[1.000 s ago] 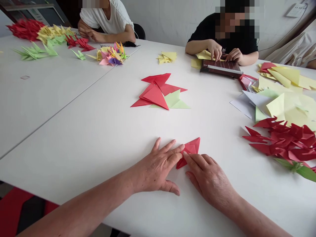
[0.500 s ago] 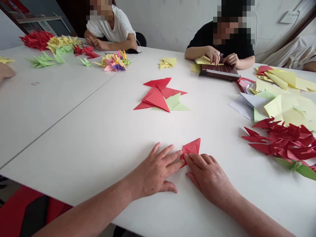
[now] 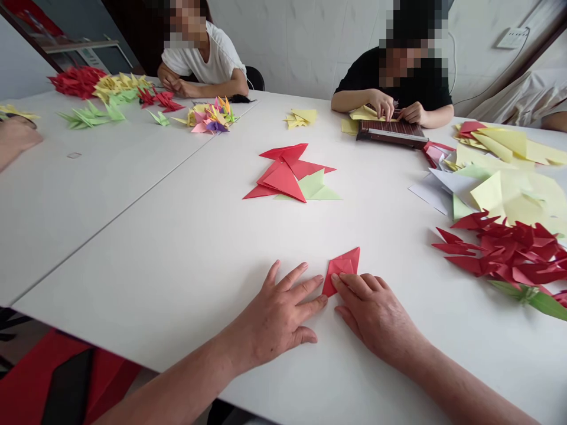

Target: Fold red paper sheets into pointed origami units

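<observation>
A folded piece of red paper, roughly diamond-shaped with a raised square fold in its middle, lies flat on the white table. My right hand presses down on it with bunched fingertips, holding its lower right part against the tabletop; some of the paper is hidden under those fingers. Spread wide, my left hand rests on the table, its fingertips right by the paper's left edge and holding nothing. Farther up the table, several red folded papers overlap a light green folded paper.
At right are a heap of red paper cranes and loose yellow and white sheets. Cranes in several colours stand at back left. Across the table, one person works at a brown slatted board; another sits with hands together.
My left hand has slid slightly left, off the paper's edge. My right hand stays pressed on it. At far left, another person's hand reaches further into view. The view has shifted slightly.
</observation>
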`<action>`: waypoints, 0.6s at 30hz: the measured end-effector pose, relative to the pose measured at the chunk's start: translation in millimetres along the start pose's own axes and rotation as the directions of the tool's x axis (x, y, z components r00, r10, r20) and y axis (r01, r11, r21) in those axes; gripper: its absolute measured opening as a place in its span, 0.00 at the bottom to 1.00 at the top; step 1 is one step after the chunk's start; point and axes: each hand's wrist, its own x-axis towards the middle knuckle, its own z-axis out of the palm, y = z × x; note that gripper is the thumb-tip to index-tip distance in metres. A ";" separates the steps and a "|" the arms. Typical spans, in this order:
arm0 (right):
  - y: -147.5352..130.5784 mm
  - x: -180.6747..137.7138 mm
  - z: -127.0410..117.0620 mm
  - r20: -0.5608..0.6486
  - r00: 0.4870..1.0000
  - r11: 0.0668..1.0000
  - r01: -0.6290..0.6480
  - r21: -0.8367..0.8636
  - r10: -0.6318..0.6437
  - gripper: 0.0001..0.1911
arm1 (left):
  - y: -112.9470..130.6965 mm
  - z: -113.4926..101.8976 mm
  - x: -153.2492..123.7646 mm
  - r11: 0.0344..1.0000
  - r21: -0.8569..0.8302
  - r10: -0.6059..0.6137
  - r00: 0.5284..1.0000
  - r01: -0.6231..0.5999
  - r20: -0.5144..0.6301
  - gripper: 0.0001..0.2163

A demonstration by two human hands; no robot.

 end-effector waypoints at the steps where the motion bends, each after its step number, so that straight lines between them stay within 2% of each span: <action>1: -0.2 0.1 -0.2 -0.001 1.000 1.000 0.000 -0.003 0.000 0.19 | 0.7 1.4 -3.0 1.000 -0.008 -0.010 1.000 0.010 -0.007 0.22; 5: -0.6 -0.3 -0.5 -0.009 1.000 1.000 0.006 -0.002 -0.006 0.18 | 0.9 3.6 -5.9 0.998 -0.047 -0.038 0.999 0.038 -0.011 0.23; 9: -1.3 -0.8 -0.7 0.001 1.000 1.000 0.016 -0.019 -0.016 0.18 | -1.2 -3.4 13.1 0.995 -0.082 -0.051 0.999 0.051 -0.002 0.30; 14: -3.5 -0.2 -3.1 0.032 0.999 1.000 -0.021 0.003 0.021 0.12 | -6.9 -9.7 46.2 0.990 -0.130 0.049 0.998 -0.045 0.028 0.28; 18: -7.4 -4.8 -4.8 0.028 1.000 1.000 -0.004 0.014 0.003 0.16 | -8.9 -6.1 51.0 0.996 -0.063 0.072 0.996 -0.069 0.047 0.31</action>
